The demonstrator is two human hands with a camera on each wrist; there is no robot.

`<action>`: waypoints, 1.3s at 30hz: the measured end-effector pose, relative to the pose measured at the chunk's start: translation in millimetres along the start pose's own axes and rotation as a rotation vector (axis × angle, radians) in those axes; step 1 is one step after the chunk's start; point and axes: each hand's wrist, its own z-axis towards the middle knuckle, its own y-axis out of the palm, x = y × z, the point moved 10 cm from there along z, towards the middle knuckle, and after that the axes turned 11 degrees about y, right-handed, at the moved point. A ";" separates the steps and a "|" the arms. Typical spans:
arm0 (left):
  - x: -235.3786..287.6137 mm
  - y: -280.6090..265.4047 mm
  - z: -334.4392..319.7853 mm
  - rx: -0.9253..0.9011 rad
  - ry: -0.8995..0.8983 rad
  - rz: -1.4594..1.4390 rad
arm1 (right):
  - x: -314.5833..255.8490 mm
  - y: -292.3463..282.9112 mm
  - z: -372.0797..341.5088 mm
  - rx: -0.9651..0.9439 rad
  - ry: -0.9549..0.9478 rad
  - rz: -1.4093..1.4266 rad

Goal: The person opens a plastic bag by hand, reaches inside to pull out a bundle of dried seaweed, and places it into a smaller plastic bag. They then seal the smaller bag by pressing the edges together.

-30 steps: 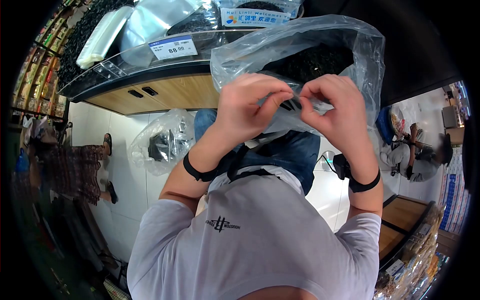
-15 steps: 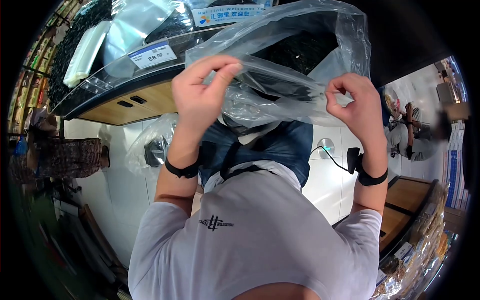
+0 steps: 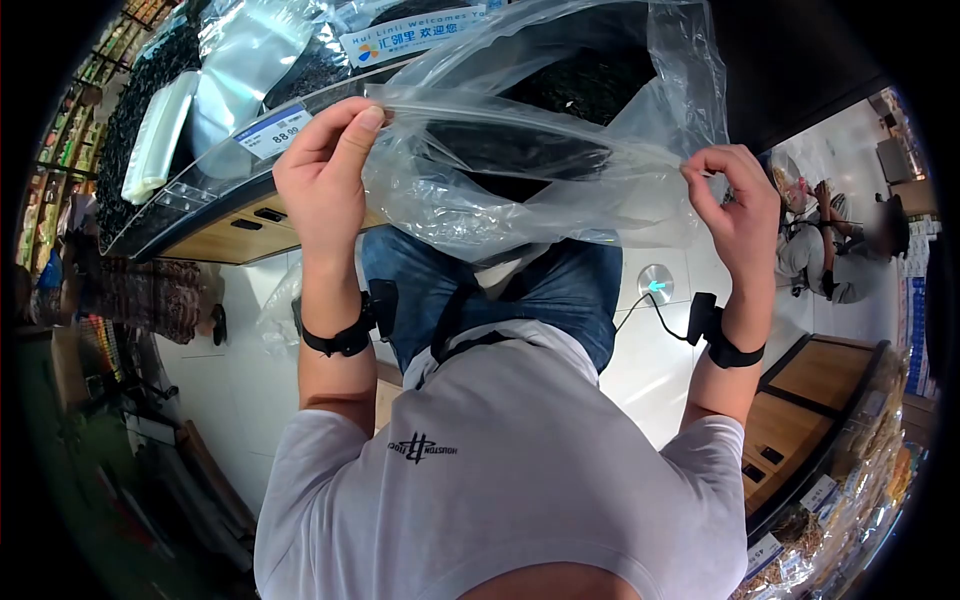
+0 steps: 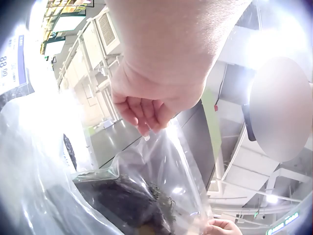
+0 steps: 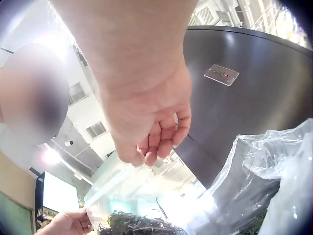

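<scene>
Between my two hands the top edge of a clear plastic bag [image 3: 500, 128] is drawn out nearly straight. My left hand [image 3: 322, 175] pinches one end of that edge between thumb and forefinger. At the other end, my right hand [image 3: 738, 205] pinches the corner with curled fingers. Dark, stringy dried stuff [image 4: 124, 200] shows inside the bag in the left wrist view, and its wispy top [image 5: 139, 223] appears in the right wrist view. Behind the held bag, a larger clear plastic bag [image 3: 690, 85] gapes around more dark dried stuff [image 3: 580, 85].
A display counter [image 3: 215, 225] with wooden doors runs along the front left, bearing a price tag [image 3: 272, 132], a roll of clear bags [image 3: 160, 135] and a welcome sign [image 3: 420, 35]. Another cabinet [image 3: 810, 400] stands at right. A person [image 3: 835, 240] is in the aisle.
My hands were close together and have moved apart, the left one farther out to the left. The bag's top edge is now stretched between them. The head view has shifted slightly.
</scene>
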 end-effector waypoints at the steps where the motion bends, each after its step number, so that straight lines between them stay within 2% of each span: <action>1: 0.7 1.6 1.3 -0.008 0.007 -0.004 | 1.5 -1.9 -0.8 0.034 -0.013 0.020; 6: -3.5 6.9 10.9 -0.025 -0.009 -0.001 | 19.7 3.3 -1.6 0.137 0.002 0.123; 8: -6.4 11.3 17.5 -0.030 -0.021 -0.029 | 61.3 13.0 -2.1 0.224 0.289 0.446; 9: -11.9 11.5 20.7 -0.016 -0.065 -0.039 | 65.2 20.5 -0.8 0.226 0.291 0.449; 11: -21.1 11.7 28.9 -0.004 -0.106 -0.047 | 81.0 40.3 3.0 0.194 0.376 0.813; 14: -30.8 20.9 39.9 -0.068 -0.141 -0.048 | 76.7 45.2 7.5 0.226 0.368 0.811; 16: -5.2 16.8 55.2 0.005 0.088 0.239 | 75.1 43.5 9.3 0.267 0.376 0.791; 17: 2.3 23.3 61.6 -0.001 0.087 0.239 | 70.8 37.8 10.6 0.318 0.367 0.758; 19: 84.7 68.5 61.6 -0.105 0.755 0.802 | 59.7 34.7 15.9 0.370 0.363 0.724; 20: 95.9 83.6 63.7 -0.108 0.756 0.800 | 51.9 33.7 20.3 0.392 0.337 0.720; 22: 122.7 141.8 45.5 -0.332 1.008 0.805 | 38.5 34.1 27.9 0.411 0.314 0.717; 23: 126.5 151.0 47.7 -0.333 1.007 0.804 | 30.8 33.6 31.9 0.411 0.287 0.704; 25: 97.7 187.4 53.2 -0.734 0.751 0.759 | 17.4 33.0 37.4 0.411 0.261 0.692; 26: 107.0 194.7 55.4 -0.737 0.753 0.756 | 11.6 32.2 38.9 0.410 0.245 0.724; 28: 94.8 209.5 56.4 -0.907 0.389 0.593 | 9.3 30.4 37.9 0.418 0.234 0.751; 31: 79.4 221.0 61.4 -0.883 0.386 0.440 | 21.7 32.3 35.9 0.417 0.294 0.871; 36: 71.0 240.3 54.3 -0.948 0.377 0.438 | 41.6 50.0 31.1 0.320 0.364 1.122; 39: 64.0 241.7 56.4 -0.961 0.369 0.386 | 45.6 51.7 29.3 0.295 0.377 1.154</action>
